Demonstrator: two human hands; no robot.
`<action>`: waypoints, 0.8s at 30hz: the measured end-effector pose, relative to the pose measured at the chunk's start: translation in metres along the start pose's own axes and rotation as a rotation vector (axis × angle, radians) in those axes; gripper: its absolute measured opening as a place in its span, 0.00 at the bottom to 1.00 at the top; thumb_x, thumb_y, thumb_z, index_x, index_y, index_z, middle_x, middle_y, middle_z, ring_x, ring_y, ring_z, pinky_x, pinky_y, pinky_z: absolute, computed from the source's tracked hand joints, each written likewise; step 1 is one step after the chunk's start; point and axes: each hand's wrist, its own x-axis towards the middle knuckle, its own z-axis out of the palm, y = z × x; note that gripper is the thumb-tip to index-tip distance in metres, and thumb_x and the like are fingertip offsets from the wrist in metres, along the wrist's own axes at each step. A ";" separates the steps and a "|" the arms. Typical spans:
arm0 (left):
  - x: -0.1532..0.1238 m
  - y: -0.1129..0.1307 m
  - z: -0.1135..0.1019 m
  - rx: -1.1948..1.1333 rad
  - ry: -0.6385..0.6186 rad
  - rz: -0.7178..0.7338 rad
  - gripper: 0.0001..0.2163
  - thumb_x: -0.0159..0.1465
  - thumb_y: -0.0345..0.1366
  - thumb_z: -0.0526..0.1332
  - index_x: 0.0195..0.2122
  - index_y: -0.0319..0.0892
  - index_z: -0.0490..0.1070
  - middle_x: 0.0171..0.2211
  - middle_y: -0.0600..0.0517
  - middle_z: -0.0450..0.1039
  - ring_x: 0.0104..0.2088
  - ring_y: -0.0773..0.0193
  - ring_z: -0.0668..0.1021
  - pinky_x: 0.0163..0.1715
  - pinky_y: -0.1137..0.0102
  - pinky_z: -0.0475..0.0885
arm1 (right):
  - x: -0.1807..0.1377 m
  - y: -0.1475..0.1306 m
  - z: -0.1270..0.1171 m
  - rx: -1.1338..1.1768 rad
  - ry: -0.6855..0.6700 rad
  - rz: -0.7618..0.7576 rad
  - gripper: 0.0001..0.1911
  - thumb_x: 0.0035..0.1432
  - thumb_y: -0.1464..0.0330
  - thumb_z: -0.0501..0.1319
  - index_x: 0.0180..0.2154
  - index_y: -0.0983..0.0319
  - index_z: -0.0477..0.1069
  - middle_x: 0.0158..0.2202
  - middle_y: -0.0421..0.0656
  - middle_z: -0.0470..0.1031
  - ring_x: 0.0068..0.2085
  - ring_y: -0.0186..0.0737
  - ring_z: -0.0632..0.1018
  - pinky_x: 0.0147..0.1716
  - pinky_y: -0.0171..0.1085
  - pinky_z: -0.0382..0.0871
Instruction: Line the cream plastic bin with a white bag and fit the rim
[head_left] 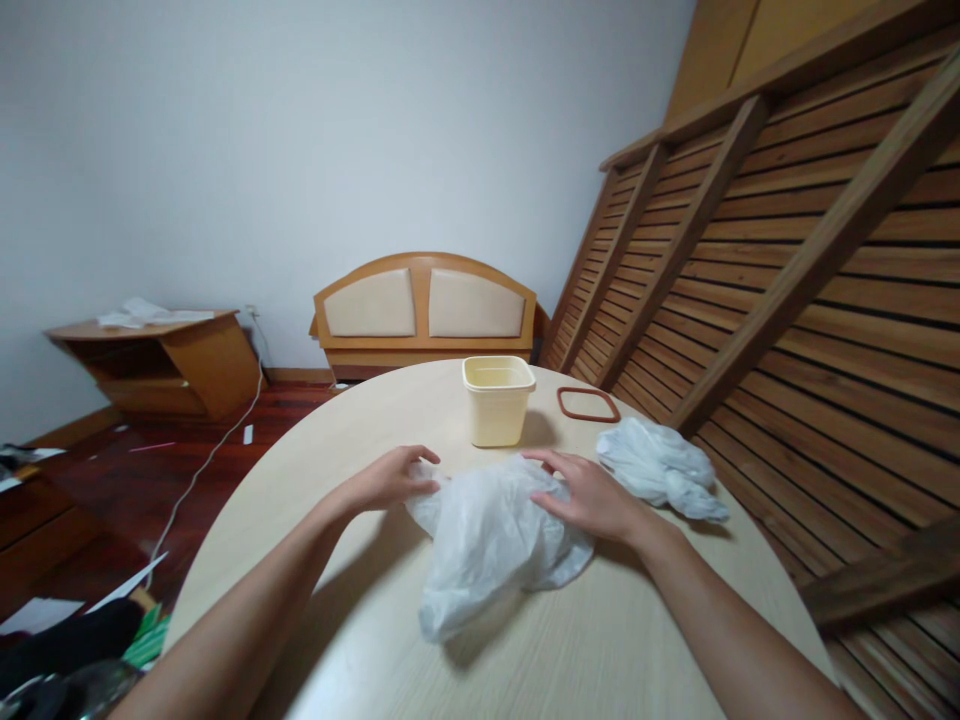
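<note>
A crumpled, translucent white plastic bag (487, 540) lies spread on the round table in front of me. My left hand (394, 478) is at the bag's upper left edge, its thumb and fingers curled around the film there. On the opposite side, my right hand (585, 490) grips the bag's upper right part, thumb below and fingers above. Just beyond the bag stands an upright, pale yellow plastic bin (496, 415) with an open top. A reddish-brown rounded frame (589, 404) lies flat to the right of the bin.
Another bunched white plastic bag (660, 465) rests near the right edge of the pale round table (315, 640). A large slatted wooden panel (795, 300) leans close on the right. Behind are a headboard (424, 305) and a low wooden cabinet (165, 365). A white cable (210, 455) crosses the floor.
</note>
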 end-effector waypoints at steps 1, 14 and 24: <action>0.002 0.002 -0.001 0.001 0.039 0.060 0.16 0.45 0.41 0.70 0.36 0.43 0.80 0.25 0.51 0.77 0.24 0.60 0.76 0.23 0.72 0.66 | 0.000 0.000 0.000 -0.006 0.018 -0.010 0.25 0.59 0.64 0.63 0.59 0.55 0.69 0.54 0.46 0.78 0.47 0.47 0.79 0.49 0.44 0.71; 0.000 0.017 -0.020 -0.138 0.259 0.307 0.17 0.55 0.50 0.68 0.35 0.41 0.77 0.36 0.46 0.78 0.37 0.56 0.78 0.37 0.67 0.72 | -0.004 -0.002 -0.019 0.003 -0.032 0.072 0.34 0.58 0.54 0.61 0.63 0.59 0.66 0.38 0.45 0.81 0.34 0.45 0.79 0.36 0.39 0.70; 0.002 -0.004 -0.009 0.328 0.065 -0.021 0.33 0.57 0.58 0.62 0.56 0.39 0.73 0.48 0.39 0.78 0.42 0.49 0.80 0.43 0.62 0.72 | -0.001 0.000 -0.006 0.005 -0.155 0.067 0.16 0.59 0.58 0.63 0.45 0.59 0.81 0.35 0.45 0.83 0.31 0.42 0.79 0.34 0.37 0.68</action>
